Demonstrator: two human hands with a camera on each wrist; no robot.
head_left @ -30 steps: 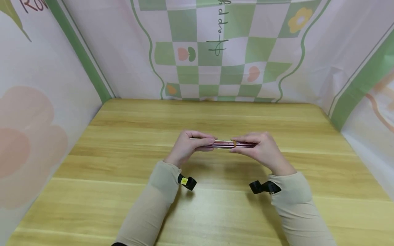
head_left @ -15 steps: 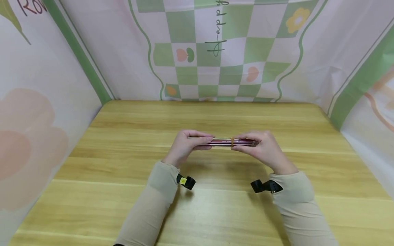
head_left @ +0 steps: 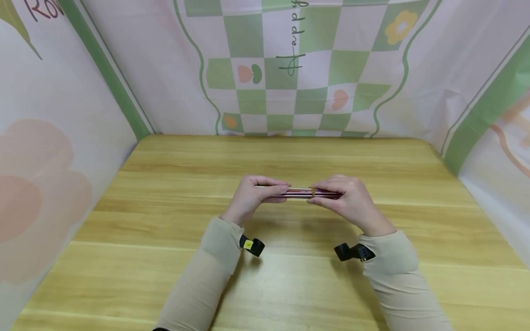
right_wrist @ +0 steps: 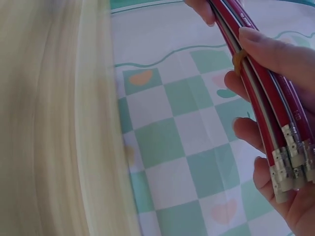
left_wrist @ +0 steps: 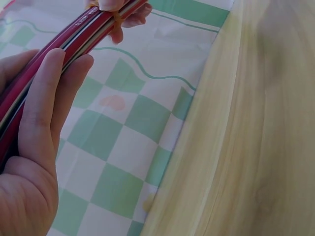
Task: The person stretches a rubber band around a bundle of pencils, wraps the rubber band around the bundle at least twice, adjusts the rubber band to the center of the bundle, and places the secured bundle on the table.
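Observation:
A bundle of pencils, dark red with pale stripes, is held level above the table between both hands. My left hand grips its left part, thumb on the near side. My right hand pinches the right part beside an orange rubber band that is wound round the pencils. In the right wrist view the pencils end in metal ferrules with pale erasers, close to the right palm. The left wrist view has the left fingers along the bundle; its far left end is hidden by that hand.
A wood-grain table lies under the hands. Fabric walls with green checks and flowers stand behind it and on both sides. Each wrist wears a black camera mount, the left one with a yellow sticker.
The right hand shifted slightly right along the pencils, showing more of their right end, then came back left. The left hand has hardly moved.

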